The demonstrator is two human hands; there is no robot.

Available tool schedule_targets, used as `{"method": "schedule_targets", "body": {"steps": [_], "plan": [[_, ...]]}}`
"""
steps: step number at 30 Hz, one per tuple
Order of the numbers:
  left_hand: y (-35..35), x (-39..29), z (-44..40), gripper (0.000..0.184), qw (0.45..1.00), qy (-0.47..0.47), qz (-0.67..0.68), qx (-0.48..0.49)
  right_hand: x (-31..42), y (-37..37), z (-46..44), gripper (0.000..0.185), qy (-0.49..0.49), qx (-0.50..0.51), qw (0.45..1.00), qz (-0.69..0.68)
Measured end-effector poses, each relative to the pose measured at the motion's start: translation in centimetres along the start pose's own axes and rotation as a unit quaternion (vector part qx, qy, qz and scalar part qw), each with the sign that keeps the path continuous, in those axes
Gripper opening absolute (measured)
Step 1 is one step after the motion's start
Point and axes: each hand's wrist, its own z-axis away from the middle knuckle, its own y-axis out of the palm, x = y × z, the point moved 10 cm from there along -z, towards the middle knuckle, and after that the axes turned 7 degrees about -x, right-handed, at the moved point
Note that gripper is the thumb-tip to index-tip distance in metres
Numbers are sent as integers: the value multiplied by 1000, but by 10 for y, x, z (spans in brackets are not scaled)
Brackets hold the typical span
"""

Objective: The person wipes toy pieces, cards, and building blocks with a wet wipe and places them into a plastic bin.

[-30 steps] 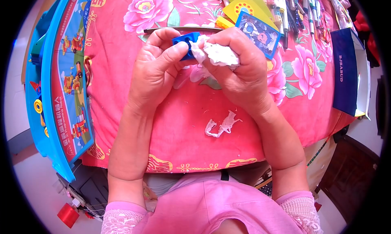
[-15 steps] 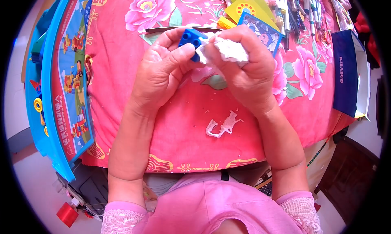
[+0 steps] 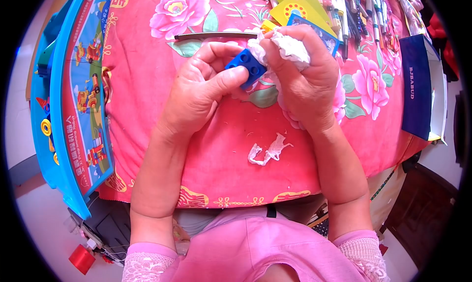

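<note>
Between the thumb and fingers of my left hand (image 3: 206,83) is a blue toy building block (image 3: 247,67), its round studs facing up. My right hand (image 3: 309,75) is closed around a crumpled white tissue (image 3: 292,50), and part of the tissue touches the block's right side. Both hands are raised over the red flowered tablecloth (image 3: 221,169). A torn, twisted scrap of tissue (image 3: 271,150) lies on the cloth below them.
A blue-edged toy box lid (image 3: 88,100) stands along the left. Behind my hands lies a dark pen-like stick (image 3: 216,35). Yellow cards (image 3: 297,9), a blue picture card (image 3: 319,36) and several pens (image 3: 366,12) lie far right. A dark blue box (image 3: 415,88) sits at the right edge.
The blue block has moved slightly right and down and has turned, showing more of its studded face. My right hand has shifted a little to the right with the tissue.
</note>
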Motion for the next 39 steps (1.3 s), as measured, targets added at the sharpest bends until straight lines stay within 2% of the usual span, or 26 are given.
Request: {"method": "schedule_targets", "body": {"steps": [3, 6, 18, 21, 22, 25, 29, 32, 36, 39], "plan": [[-2, -1, -3, 35, 998, -13, 55, 25, 13, 7, 1, 17, -77, 33, 996, 41], [-12, -3, -5, 34, 998, -6, 55, -9, 15, 14, 5, 19, -105, 51, 993, 28], [2, -6, 0, 31, 997, -6, 57, 50, 13, 14, 5, 18, -64, 58, 995, 50], [1, -1, 1, 31, 997, 20, -4, 78, 6, 11, 4, 17, -22, 51, 997, 47], [12, 1, 5, 32, 994, 1, 3, 112, 5, 10, 3, 16, -28, 46, 998, 42], [16, 6, 8, 33, 990, -28, -53, 130, 4, 8, 2, 14, -44, 38, 998, 31], [14, 2, 7, 31, 993, -38, -51, 100, 6, 11, 2, 12, -45, 45, 997, 42], [9, -1, 5, 25, 996, -24, 17, 87, 2, 13, 4, 11, -12, 55, 997, 43], [10, -4, 5, 23, 993, -29, 21, 110, 0, 15, 6, 11, 10, 77, 995, 65], [9, -5, 5, 24, 994, -25, 29, 102, 4, 19, 6, 13, -15, 95, 992, 80]]}}
